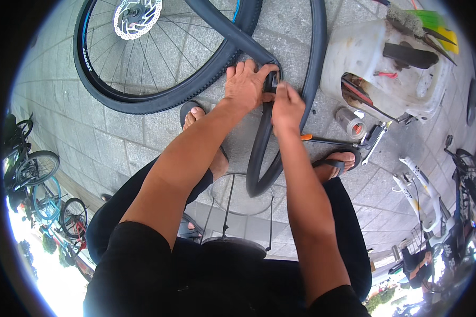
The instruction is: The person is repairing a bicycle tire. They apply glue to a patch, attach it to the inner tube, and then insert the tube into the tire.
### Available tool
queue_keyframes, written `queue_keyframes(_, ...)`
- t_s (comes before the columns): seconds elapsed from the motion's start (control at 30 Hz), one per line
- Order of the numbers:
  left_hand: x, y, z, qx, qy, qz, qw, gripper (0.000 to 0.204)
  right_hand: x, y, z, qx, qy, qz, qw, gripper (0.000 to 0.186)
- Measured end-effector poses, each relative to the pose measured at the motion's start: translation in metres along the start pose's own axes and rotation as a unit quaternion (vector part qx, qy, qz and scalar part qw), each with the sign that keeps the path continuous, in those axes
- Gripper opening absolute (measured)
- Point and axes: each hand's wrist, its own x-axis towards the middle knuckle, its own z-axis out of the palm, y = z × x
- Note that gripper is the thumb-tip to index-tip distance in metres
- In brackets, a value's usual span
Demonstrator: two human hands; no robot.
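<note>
Wheel (138,20) left, white container (349,55) right — smooth, looped black tube (257,150); left hand (243,87) spread on it, right hand (288,107) pressed together.

Bare right hand (288,111), upper centre, blurred; we can't tell its grasp. Top edge crops black knobby-tyred spoked wheel (132,105) and black rubber inner tube (257,153). Dark-clothed person (417,268), lower right, too small.
</note>
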Motion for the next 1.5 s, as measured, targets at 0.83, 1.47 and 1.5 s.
queue_keyframes(0.83, -0.001, 0.0, 0.001, -0.01, 0.031, 0.006, 0.999, 0.081, -0.002, -0.028, -0.014, -0.058, -0.001, 0.136, 0.989, 0.033)
queue_keyframes(1.47, -0.001, -0.002, 0.004, -0.003, 0.011, -0.002, 1.0, 0.083, -0.006, -0.028, -0.008, 0.057, -0.021, 0.18, 0.982, 0.031)
queue_keyframes(1.5, -0.001, -0.002, 0.004, -0.004, 0.009, -0.001, 1.0, 0.083, -0.003, -0.029, -0.006, 0.071, -0.02, 0.2, 0.977, 0.031)
